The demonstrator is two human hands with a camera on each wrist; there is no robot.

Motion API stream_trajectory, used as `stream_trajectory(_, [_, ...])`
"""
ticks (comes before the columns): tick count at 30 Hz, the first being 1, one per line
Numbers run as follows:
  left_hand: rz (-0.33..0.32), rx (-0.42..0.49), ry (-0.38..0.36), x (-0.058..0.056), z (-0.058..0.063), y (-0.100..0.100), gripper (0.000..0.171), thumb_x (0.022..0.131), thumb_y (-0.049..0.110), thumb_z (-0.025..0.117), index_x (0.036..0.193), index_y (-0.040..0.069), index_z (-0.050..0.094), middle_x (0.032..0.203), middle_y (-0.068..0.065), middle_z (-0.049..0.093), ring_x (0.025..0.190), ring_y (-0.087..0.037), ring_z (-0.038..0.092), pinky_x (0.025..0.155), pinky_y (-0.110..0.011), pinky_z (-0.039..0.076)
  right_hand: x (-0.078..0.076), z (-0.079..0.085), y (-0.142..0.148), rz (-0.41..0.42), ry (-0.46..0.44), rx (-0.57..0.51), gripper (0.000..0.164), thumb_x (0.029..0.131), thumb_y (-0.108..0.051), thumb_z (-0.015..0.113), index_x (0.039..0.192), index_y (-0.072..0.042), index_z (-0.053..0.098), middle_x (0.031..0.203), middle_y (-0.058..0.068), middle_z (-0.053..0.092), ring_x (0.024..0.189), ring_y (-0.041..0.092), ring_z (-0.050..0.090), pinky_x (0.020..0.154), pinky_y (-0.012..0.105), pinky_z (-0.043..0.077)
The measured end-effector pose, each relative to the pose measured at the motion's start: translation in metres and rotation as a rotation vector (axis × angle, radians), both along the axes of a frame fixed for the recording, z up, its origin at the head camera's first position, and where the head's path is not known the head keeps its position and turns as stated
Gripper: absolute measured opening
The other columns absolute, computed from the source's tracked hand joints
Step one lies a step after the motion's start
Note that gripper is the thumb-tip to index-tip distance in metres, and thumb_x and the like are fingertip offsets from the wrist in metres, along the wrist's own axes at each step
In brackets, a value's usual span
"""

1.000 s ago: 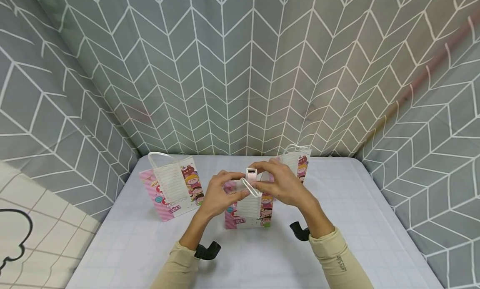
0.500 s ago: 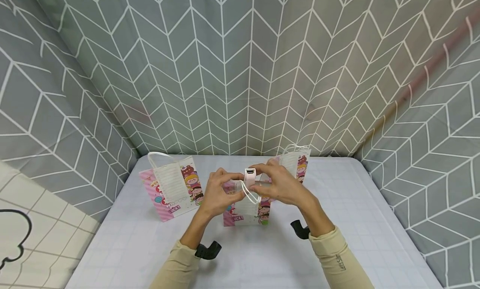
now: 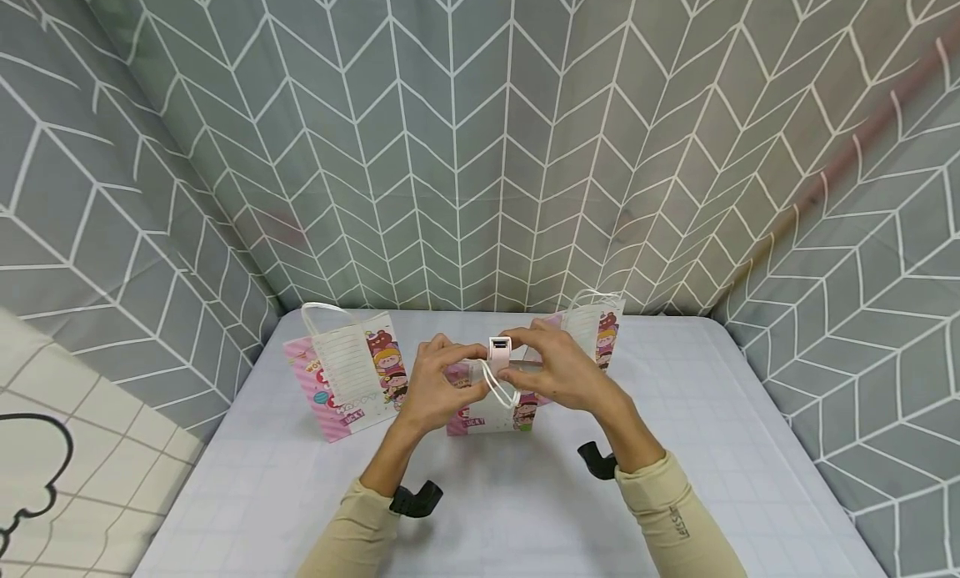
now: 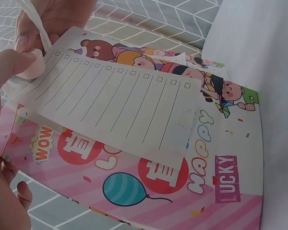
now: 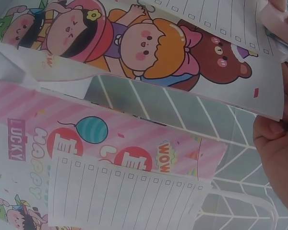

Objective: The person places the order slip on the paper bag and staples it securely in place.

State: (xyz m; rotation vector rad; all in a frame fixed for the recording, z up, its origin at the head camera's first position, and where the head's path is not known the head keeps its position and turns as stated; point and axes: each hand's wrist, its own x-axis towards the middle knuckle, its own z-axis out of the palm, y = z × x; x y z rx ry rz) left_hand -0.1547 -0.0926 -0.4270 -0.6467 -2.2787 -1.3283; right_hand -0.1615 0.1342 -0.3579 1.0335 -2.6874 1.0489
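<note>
Both hands meet at the top of a pink and white cartoon paper gift bag (image 3: pixel 491 419), held upright over the table. A lined white paper slip (image 4: pixel 115 100) lies against its front. At its top edge sits a small pale pink stapler (image 3: pixel 499 357), a dark slot showing in its white end. My left hand (image 3: pixel 438 386) pinches the stapler, its thumb pressed on it in the left wrist view. My right hand (image 3: pixel 562 368) grips the bag's upper corner, with fingertips right at the stapler. The bag's white handle (image 3: pixel 501 386) droops over its front.
On the left of the white-covered table (image 3: pixel 247 478) stands a matching gift bag (image 3: pixel 348 378) with a lined slip on its front. Another such bag (image 3: pixel 609 332) stands behind my right hand. A grey patterned curtain (image 3: pixel 480 186) rises at the table's far edge.
The middle bag's lower edge has risen and swung away from me, while its handle droops a little lower. Both hands keep their grip in nearly the same place.
</note>
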Motion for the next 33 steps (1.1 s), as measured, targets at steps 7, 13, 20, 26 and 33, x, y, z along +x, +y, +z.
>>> stream_trajectory(7, [0.000,0.009,0.025,-0.0007,-0.0002,-0.0008,0.036,0.072,0.025,0.089,0.106,0.024,0.078,0.088,0.014,0.072,0.082,-0.012,0.042,0.087,-0.042,0.031,-0.0015,-0.0021,-0.0011,0.017,0.013,-0.004,0.045,0.089,-0.034,0.078,0.127,-0.014,0.067,0.112,-0.003,0.065,0.093,0.020,0.056,0.075,0.033,0.049])
stream_trajectory(13, [-0.005,0.004,0.036,-0.0002,0.0007,-0.0014,0.035,0.072,0.025,0.088,0.106,0.026,0.078,0.089,0.014,0.073,0.080,-0.011,0.040,0.087,-0.041,0.030,-0.0024,-0.0055,-0.0015,0.042,0.036,-0.040,0.046,0.089,-0.032,0.078,0.128,-0.012,0.067,0.116,-0.001,0.067,0.099,0.014,0.057,0.082,0.042,0.053])
stream_trajectory(20, [-0.007,0.004,0.049,0.0013,0.0022,-0.0028,0.035,0.072,0.025,0.089,0.105,0.025,0.078,0.091,0.013,0.074,0.080,-0.011,0.039,0.086,-0.042,0.030,-0.0023,-0.0078,-0.0019,0.070,0.047,-0.081,0.044,0.089,-0.030,0.078,0.126,-0.012,0.067,0.121,0.000,0.067,0.112,0.017,0.059,0.089,0.046,0.054])
stream_trajectory(26, [-0.014,0.005,0.078,0.0025,0.0036,-0.0032,0.034,0.071,0.026,0.090,0.103,0.023,0.079,0.092,0.011,0.076,0.079,-0.011,0.039,0.084,-0.040,0.029,-0.0018,-0.0087,-0.0022,0.075,0.061,-0.092,0.043,0.088,-0.029,0.079,0.126,-0.012,0.068,0.115,-0.001,0.066,0.109,0.020,0.060,0.087,0.042,0.054])
stream_trajectory(33, [-0.023,-0.015,0.125,0.0024,0.0032,-0.0034,0.033,0.071,0.023,0.090,0.102,0.020,0.079,0.093,0.008,0.076,0.076,-0.010,0.038,0.078,-0.036,0.027,-0.0016,-0.0094,-0.0022,0.079,0.096,-0.093,0.039,0.088,-0.031,0.079,0.121,-0.014,0.070,0.108,-0.005,0.065,0.104,0.013,0.061,0.089,0.042,0.052])
